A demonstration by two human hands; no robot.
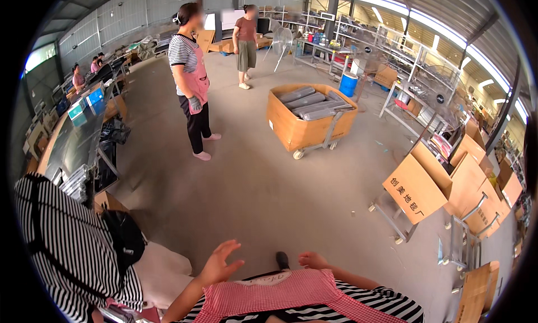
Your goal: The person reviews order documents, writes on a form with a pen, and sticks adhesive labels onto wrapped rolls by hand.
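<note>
My left hand (pixel 220 263) is raised in front of my pink checked apron (pixel 269 295), fingers spread and nothing in them. On the other side of the apron is my right hand (pixel 312 261), its fingers loosely bent, with no object visible in it. Neither hand touches anything that I can see. One dark shoe (pixel 282 260) shows on the floor between them. Well ahead of me a large cardboard box (pixel 297 127) on a wheeled cart holds several grey, plastic-wrapped bundles (pixel 319 103).
A person in stripes (pixel 73 239) stands close on my left. Two more people (pixel 189 76) (pixel 245 42) stand ahead. Carts with cardboard boxes (pixel 417 183) line the right side, near metal racks (pixel 431 70) and a blue drum (pixel 348 85). A long table (pixel 73 141) runs along the left.
</note>
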